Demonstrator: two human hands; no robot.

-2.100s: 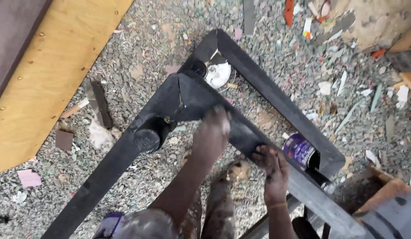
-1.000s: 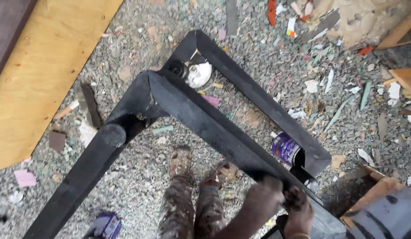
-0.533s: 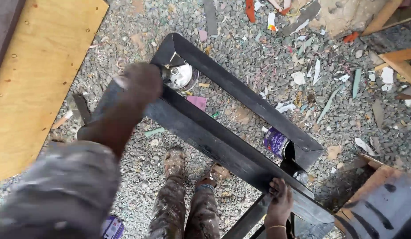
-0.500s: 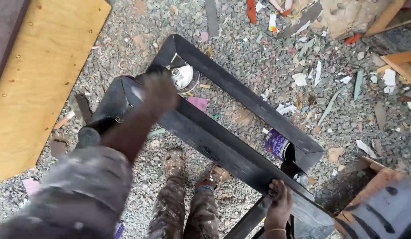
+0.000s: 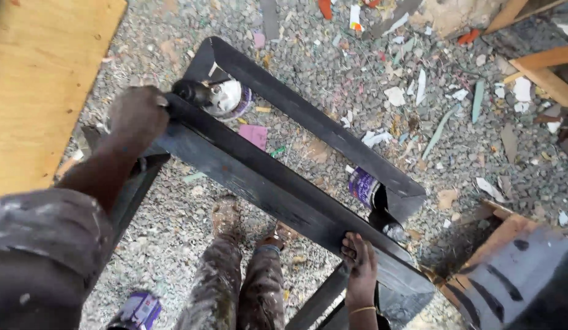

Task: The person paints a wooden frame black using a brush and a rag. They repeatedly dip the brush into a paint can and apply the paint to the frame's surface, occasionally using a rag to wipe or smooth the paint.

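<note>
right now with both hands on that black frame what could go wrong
The left hand grips one corner of the black frame and the right hand the near rail, so it could tip or slip onto the feet right below. The paint can and open can sit against the frame and might get knocked over. Loose gravel and scraps make footing unsure.

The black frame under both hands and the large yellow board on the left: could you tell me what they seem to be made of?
Black frame: flat boards, likely wood under matte black paint, though the coat hides any grain. Yellow board: bare, unfinished wood sheet, probably plywood, with faint grain lines.
</note>
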